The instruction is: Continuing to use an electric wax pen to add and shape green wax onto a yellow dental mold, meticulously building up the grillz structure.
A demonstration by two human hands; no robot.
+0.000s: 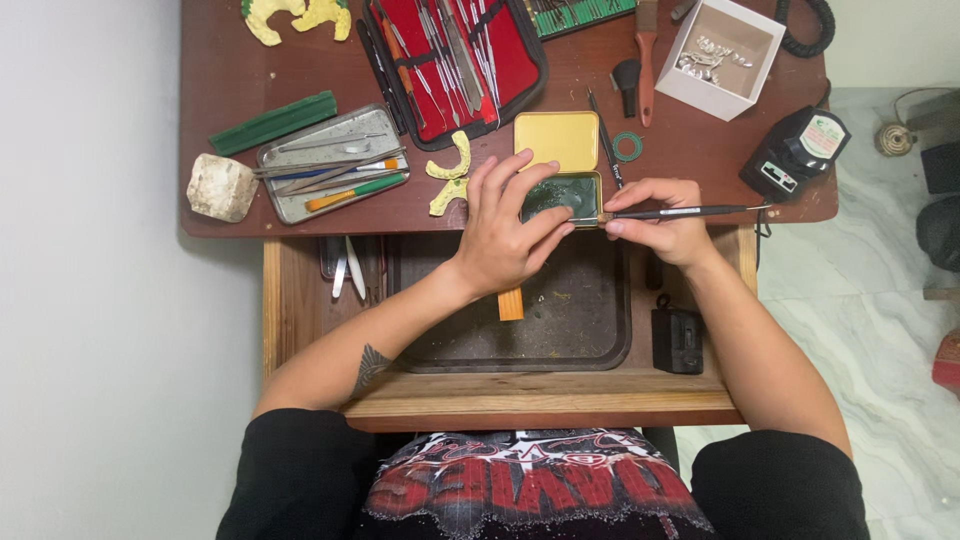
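My left hand [505,225] rests with spread fingers against a small open yellow tin [562,165], whose lower half holds dark green wax; a wooden stick [511,303] pokes out under the palm. My right hand [662,222] pinches a thin dark metal instrument [690,211] lying level, its tip at the tin's right edge. Whether the left hand grips the stick or only covers it is hidden.
A metal tray of tools [333,163], a green bar [273,122], a white stone block [221,187], a red instrument case [455,55], yellow dental casts [452,170], a white box [722,55] and a black device [797,150] crowd the brown table. A dark tray [570,335] sits in the drawer below.
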